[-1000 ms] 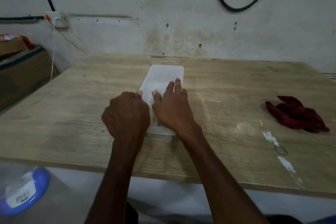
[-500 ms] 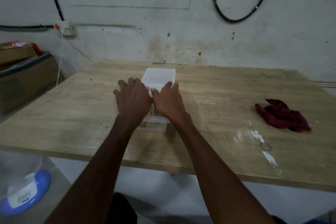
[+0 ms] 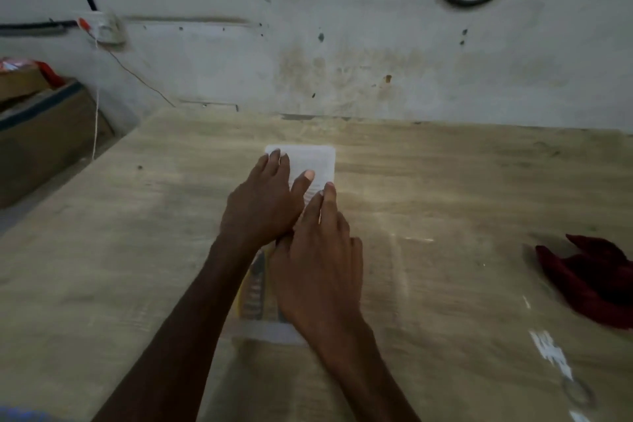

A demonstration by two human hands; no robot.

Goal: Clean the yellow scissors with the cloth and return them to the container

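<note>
A: Since half a second ago the left grip (image 3: pixel 263 202) has slid toward the far end of the container (image 3: pixel 315 158), and the right grip (image 3: pixel 318 267) has dropped back to its near half.

B: Are they holding anything?

A: No. The left grip lies flat on the lid, fingers straight and a little spread, tips almost at the far edge. The right grip lies flat too, forefinger stretched along the lid's right side. Neither is curled round anything.

B: And the yellow scissors (image 3: pixel 255 284)?

A: Inside the container, under the lid. Only a blurred yellow streak shows through the cloudy plastic, between the two wrists.

B: The cloth (image 3: pixel 589 284)?

A: Dark red, crumpled on the bench (image 3: pixel 445 181), well to the right of the container.

B: Anything else?

A: A cardboard box (image 3: pixel 44 137) stands off the bench, far to the container's left.
</note>
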